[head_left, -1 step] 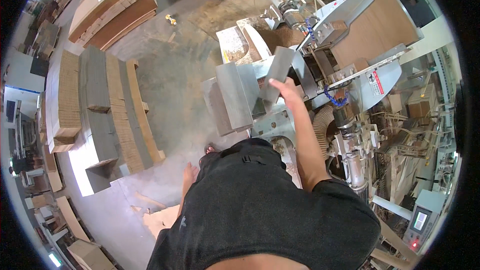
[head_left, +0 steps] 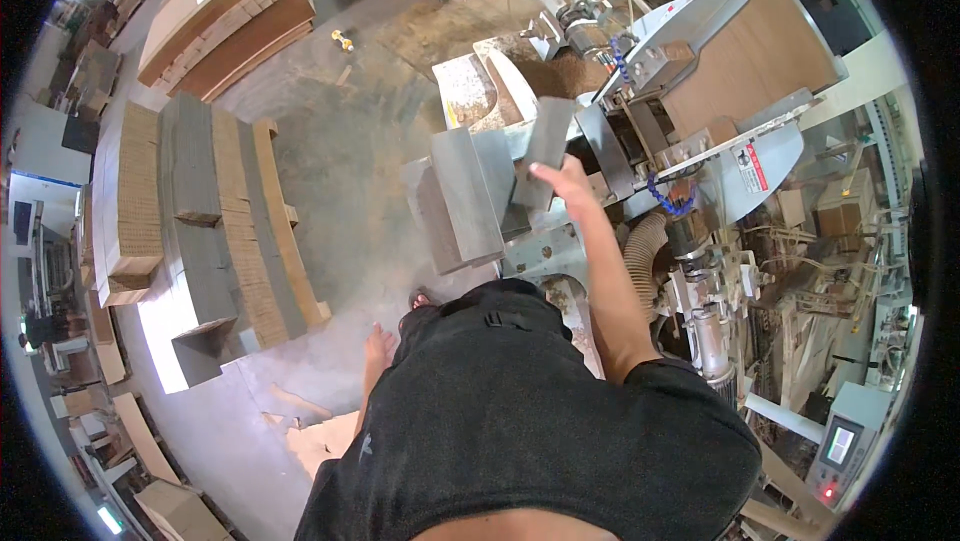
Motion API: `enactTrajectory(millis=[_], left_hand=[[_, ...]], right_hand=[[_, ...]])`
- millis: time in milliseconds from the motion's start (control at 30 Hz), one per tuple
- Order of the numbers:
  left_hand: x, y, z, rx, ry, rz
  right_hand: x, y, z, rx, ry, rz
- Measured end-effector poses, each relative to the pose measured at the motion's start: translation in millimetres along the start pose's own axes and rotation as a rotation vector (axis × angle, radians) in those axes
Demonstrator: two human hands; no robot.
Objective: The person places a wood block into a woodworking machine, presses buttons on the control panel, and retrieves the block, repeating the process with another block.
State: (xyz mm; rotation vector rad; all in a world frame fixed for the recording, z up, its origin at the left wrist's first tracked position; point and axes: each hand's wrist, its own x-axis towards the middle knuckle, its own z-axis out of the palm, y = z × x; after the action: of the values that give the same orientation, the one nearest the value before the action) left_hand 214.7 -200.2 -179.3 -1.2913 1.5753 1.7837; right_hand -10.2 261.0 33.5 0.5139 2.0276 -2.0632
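Note:
My right hand (head_left: 570, 189) is closed round a grey rectangular board (head_left: 545, 146), thumb on its upper face. This board is held tilted beside a stack of grey boards (head_left: 468, 196) resting at the machine's near end. Right of the held board stands the machine's metal bed (head_left: 607, 151), with a clamp and cutting parts behind it. My left hand (head_left: 378, 349) hangs low at my left side, fingers apart, with nothing in it. Part of the left forearm is hidden by my black shirt.
Long stacks of grey and brown boards (head_left: 225, 221) stand on the floor to the left. A larger brown stack (head_left: 230, 21) lies at the far left. A ribbed hose (head_left: 645, 251) and motors crowd my right side. A control box (head_left: 850, 431) with a lit screen stands at lower right.
My right hand has shifted slightly left with the grey board, bringing it closer to the stack. The left hand has hardly moved.

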Motion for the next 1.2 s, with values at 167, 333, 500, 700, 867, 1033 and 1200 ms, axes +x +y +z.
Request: enactTrajectory(millis=[167, 333, 500, 700, 867, 1033, 1200], left_hand=[[-31, 27, 17, -0.050, 0.067, -0.017], [-36, 16, 32, -0.026, 0.125, -0.065], [57, -106, -53, 0.278, 0.102, 0.112], [21, -69, -36, 0.816, 0.012, 0.183], [-11, -30, -15, 0.418, -0.010, 0.027], [-54, 24, 21, -0.055, 0.067, -0.041], [-12, -22, -38, 0.517, -0.033, 0.228]], right_hand=[[11, 25, 16, -0.532, 0.037, -0.228], [7, 49, 5, -0.740, -0.115, -0.049], [14, 38, 22, -0.865, -0.145, -0.263], [31, 15, -27, -1.048, 0.468, -0.304], [57, 59, -40, -1.304, 0.379, -0.004], [46, 49, -50, -0.439, 0.225, -0.013], [-4, -17, -9, 0.111, 0.141, -0.038]])
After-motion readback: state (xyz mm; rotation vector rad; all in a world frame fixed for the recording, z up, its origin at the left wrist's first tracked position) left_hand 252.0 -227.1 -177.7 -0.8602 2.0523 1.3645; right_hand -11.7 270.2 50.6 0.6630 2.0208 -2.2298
